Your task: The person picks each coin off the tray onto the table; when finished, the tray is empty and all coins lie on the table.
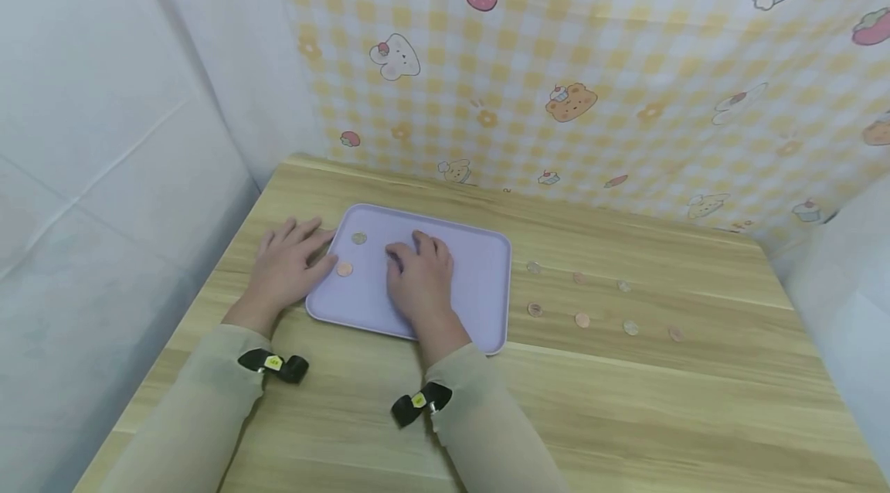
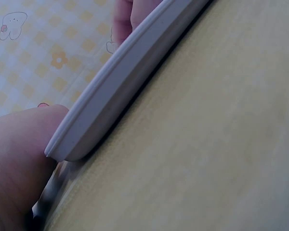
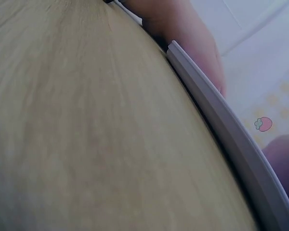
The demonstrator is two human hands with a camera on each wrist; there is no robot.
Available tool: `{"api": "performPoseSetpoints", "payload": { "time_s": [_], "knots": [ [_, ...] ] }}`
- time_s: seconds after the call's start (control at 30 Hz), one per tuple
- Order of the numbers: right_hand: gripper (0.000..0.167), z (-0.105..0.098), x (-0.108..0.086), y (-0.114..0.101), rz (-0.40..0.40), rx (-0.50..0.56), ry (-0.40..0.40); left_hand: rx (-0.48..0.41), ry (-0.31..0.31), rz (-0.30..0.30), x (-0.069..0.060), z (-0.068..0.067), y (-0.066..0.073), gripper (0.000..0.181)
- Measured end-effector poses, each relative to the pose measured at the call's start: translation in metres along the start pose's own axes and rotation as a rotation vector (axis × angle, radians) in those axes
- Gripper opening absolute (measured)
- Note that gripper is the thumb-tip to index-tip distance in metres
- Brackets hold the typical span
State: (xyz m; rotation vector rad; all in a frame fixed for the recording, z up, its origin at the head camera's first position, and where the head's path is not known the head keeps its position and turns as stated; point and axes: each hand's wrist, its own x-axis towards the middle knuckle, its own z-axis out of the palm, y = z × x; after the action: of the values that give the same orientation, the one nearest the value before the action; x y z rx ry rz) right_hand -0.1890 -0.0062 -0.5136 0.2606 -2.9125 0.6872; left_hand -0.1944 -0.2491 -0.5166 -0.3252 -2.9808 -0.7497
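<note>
In the head view, a lilac tray (image 1: 480,277) lies on the wooden table. My left hand (image 1: 283,265) rests at its left edge, fingers spread on the table and thumb against the rim. Over the middle of the tray, my right hand (image 1: 422,277) points downward with bent fingers; thumb and index finger pinch what looks like a small coin, mostly hidden. Left of it in the tray lie a silvery coin (image 1: 358,238) and a copper coin (image 1: 344,269). Both wrist views mainly show the tray's outer wall (image 2: 106,91) and parts of the hands.
Right of the tray, several coins lie in two rows on the table, among them a copper coin (image 1: 582,320) and a silvery coin (image 1: 630,328). A yellow checked cloth (image 1: 528,52) hangs behind the table, with white sheeting (image 1: 104,130) on the left.
</note>
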Motion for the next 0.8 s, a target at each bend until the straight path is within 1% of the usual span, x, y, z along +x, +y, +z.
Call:
{"api": "performPoseSetpoints", "payload": {
  "time_s": [0.1,0.23,0.33,0.43,0.6,0.73,0.8],
  "knots": [
    [0.024,-0.0016,-0.0002,-0.0004,0.023,0.048,0.034,0.001,-0.004,-0.004,0.0004,0.0004,-0.0002,0.058],
    [0.025,-0.0031,0.0001,-0.0006,0.057,0.068,0.04,-0.004,-0.007,-0.007,0.0011,0.0011,-0.0009,0.058],
    [0.022,-0.004,0.0007,-0.0005,0.076,0.078,0.034,-0.009,-0.004,-0.007,0.0011,0.0016,-0.0008,0.058],
    [0.019,-0.0055,0.0012,-0.0006,0.102,0.094,0.01,-0.011,-0.001,-0.005,0.0011,0.0016,-0.0007,0.058],
    [0.021,-0.0079,0.0025,-0.0008,0.137,0.118,-0.022,-0.012,0.001,-0.004,0.0012,0.0017,-0.0008,0.058],
    [0.02,-0.0074,0.0029,-0.0004,0.138,0.145,-0.01,-0.012,0.001,-0.001,0.001,0.0015,-0.0006,0.058],
    [0.017,-0.0061,0.003,0.0002,0.103,0.151,0.018,-0.01,0.001,0.001,0.0009,0.0014,-0.0009,0.058]
  ]
}}
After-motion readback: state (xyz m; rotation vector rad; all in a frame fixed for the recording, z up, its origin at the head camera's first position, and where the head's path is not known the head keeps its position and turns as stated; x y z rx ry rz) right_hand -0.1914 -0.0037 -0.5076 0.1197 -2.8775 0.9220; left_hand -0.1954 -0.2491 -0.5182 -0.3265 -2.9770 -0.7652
